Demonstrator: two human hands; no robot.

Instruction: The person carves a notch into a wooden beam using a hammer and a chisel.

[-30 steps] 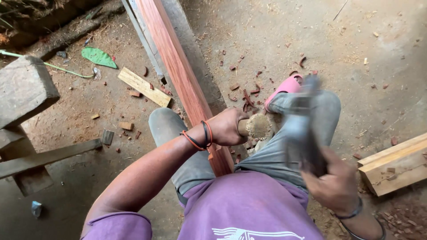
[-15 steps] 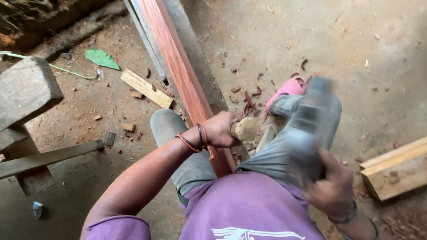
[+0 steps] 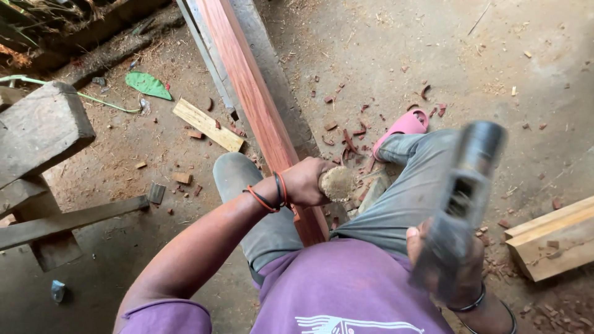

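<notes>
i found the left hand (image 3: 307, 182) closed around a chisel (image 3: 339, 184), its battered handle end up, set against the reddish beam (image 3: 260, 111). the right hand (image 3: 455, 266) gripped a raised, blurred hammer (image 3: 471, 167). red chips (image 3: 346, 133) lay scattered; the cut itself was hidden, so depth remaining was unclear.

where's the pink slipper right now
In the head view the pink slipper lies on the dirt floor, right of the long reddish beam, at the foot end of the grey trouser leg, among red wood chips.
</notes>
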